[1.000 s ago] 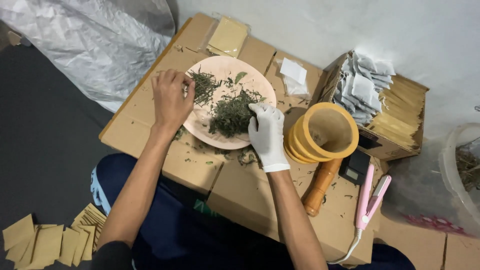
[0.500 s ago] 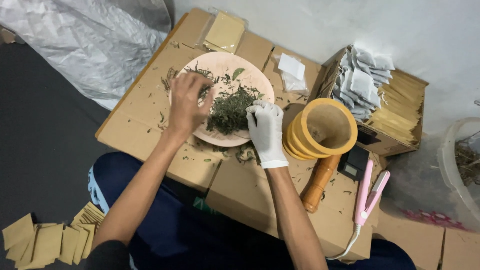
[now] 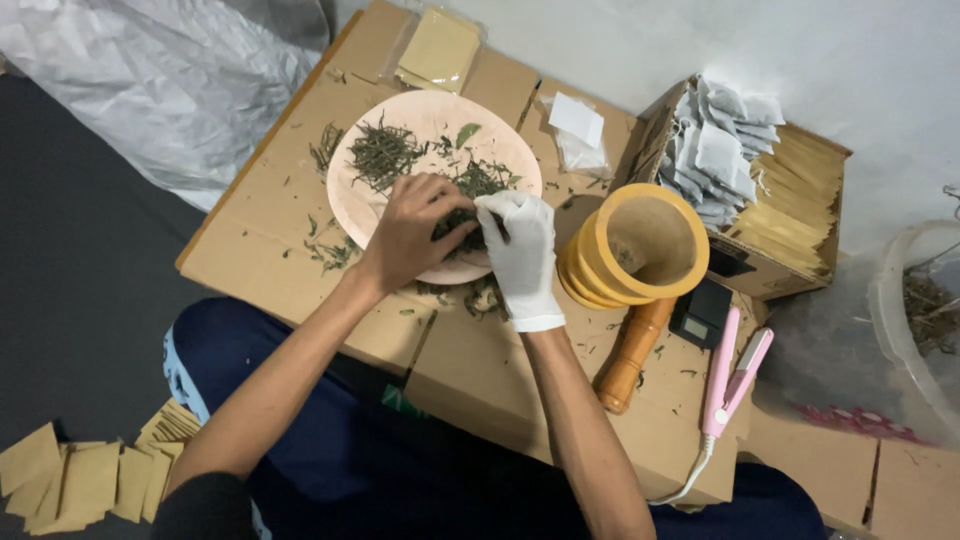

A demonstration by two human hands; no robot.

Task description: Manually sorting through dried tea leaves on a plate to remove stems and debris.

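A round pale pink plate (image 3: 420, 115) lies on a flattened cardboard box (image 3: 250, 250) and holds dried green leaves (image 3: 385, 155). My bare left hand (image 3: 410, 230) rests on the plate's near edge, its fingers closed around a clump of the leaves. My right hand (image 3: 520, 255), in a white glove, meets it from the right and pinches the same clump of leaves between the two hands. More leaf bits lie scattered on the cardboard around the plate.
A yellow wooden mortar (image 3: 635, 245) with its pestle (image 3: 632, 355) stands right of my hands. Beside them lie a small black scale (image 3: 705, 310) and a pink sealing iron (image 3: 728, 370). A box of white and tan sachets (image 3: 760, 180) stands far right. Tan packets (image 3: 80, 480) lie at lower left.
My left hand moved from the plate's left side toward its near right edge. The two hands came together on a clump of leaves.
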